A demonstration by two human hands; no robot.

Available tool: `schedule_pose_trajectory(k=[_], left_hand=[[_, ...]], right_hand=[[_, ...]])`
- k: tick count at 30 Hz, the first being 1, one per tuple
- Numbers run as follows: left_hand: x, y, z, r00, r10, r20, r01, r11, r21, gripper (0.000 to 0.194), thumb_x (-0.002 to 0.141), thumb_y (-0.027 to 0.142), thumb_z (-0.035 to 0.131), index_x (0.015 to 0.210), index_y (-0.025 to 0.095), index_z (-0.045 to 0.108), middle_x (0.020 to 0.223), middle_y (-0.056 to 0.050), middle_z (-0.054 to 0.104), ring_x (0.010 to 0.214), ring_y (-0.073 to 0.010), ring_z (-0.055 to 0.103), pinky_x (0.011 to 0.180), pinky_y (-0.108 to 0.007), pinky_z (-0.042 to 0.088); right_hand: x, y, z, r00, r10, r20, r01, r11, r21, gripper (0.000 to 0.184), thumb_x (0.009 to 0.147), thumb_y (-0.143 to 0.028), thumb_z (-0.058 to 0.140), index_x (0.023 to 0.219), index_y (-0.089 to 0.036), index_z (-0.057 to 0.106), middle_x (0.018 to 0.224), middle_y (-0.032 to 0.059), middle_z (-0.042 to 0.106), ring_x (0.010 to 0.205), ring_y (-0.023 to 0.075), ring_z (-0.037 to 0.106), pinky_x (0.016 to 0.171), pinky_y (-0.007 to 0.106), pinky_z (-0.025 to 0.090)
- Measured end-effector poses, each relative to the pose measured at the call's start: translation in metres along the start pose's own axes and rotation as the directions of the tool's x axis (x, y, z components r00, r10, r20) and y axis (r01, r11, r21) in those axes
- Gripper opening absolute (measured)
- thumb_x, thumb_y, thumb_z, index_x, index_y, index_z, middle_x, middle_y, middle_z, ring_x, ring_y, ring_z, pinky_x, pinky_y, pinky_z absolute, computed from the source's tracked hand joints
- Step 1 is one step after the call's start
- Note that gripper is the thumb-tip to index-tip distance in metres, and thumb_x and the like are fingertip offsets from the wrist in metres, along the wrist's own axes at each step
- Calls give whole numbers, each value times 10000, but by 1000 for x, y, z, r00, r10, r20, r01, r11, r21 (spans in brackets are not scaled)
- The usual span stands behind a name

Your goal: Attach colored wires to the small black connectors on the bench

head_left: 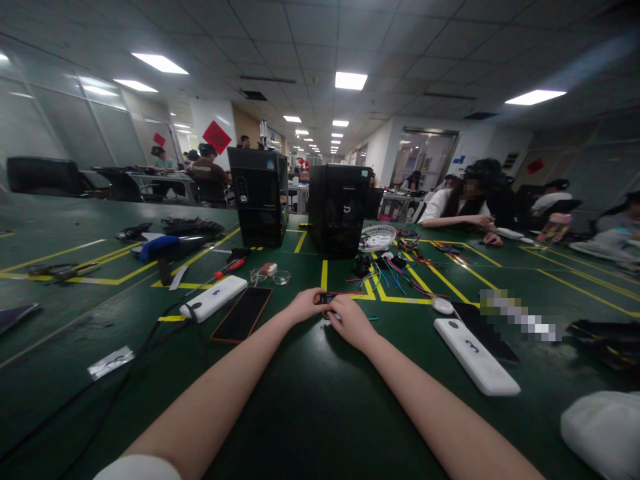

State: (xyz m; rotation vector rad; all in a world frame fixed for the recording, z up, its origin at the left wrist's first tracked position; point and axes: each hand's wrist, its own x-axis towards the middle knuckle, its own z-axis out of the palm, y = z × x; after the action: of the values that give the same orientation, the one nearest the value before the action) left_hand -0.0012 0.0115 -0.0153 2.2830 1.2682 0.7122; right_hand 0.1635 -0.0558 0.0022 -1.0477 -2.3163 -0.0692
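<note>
Both hands meet over the green table. My left hand (306, 305) is closed, its fingertips on a small black part (326, 298) that looks like a connector or relay socket. My right hand (351, 321) pinches the same part from the other side, its fingers covering much of it. A red wire (350, 293) runs off behind my right hand, and a short green wire (372, 318) shows beside it; whether they join the part I cannot tell. Further back right lies a bundle of coloured wires with black connectors (387, 270).
Two black computer towers (260, 200) stand ahead. Left of my hands are a phone (243, 315), a white power bank (215, 298), glasses (280, 277) and a red screwdriver (229, 268). Another white power bank (475, 357) and a white basket (379, 238) are right. A co-worker (465, 207) sits across.
</note>
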Motion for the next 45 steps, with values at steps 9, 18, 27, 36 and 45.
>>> schedule_pose_trajectory(k=[9,18,27,36,45], left_hand=[[-1,-2,-1,1000,12,-8,-12,1000,-8,399,678,407,605,977,142,588,680,4,524,609,-135,463,536,-213,305],[-5,6,1,994,79,-75,-76,996,47,341,692,372,616,956,159,577,628,26,483,592,-130,449,525,-215,291],[-11,21,-9,987,147,-72,-141,987,80,295,693,313,627,944,165,581,687,0,525,678,-162,495,596,-235,331],[-8,15,-7,995,92,-25,-91,996,15,302,698,324,610,949,158,576,633,23,450,586,-126,419,529,-218,277],[-3,7,0,996,84,11,-83,996,-31,400,684,331,607,1048,171,565,647,31,454,586,-118,424,535,-209,304]], right_hand=[[0,0,4,998,-6,68,7,1000,-11,69,770,-173,521,823,-185,563,873,50,557,856,167,488,778,311,393],[0,10,3,959,209,-194,-215,976,-13,190,809,-211,452,963,-185,561,937,71,543,911,199,473,805,340,367],[20,15,20,927,300,-225,-312,950,-21,150,774,-199,466,851,-188,594,946,66,531,925,198,456,797,336,342],[26,18,29,922,319,-220,-327,945,3,121,784,-169,428,811,-188,544,930,63,531,913,198,451,776,329,333],[24,21,33,912,351,-212,-363,932,-17,123,786,-130,389,816,-181,497,907,66,526,909,199,449,801,334,315]])
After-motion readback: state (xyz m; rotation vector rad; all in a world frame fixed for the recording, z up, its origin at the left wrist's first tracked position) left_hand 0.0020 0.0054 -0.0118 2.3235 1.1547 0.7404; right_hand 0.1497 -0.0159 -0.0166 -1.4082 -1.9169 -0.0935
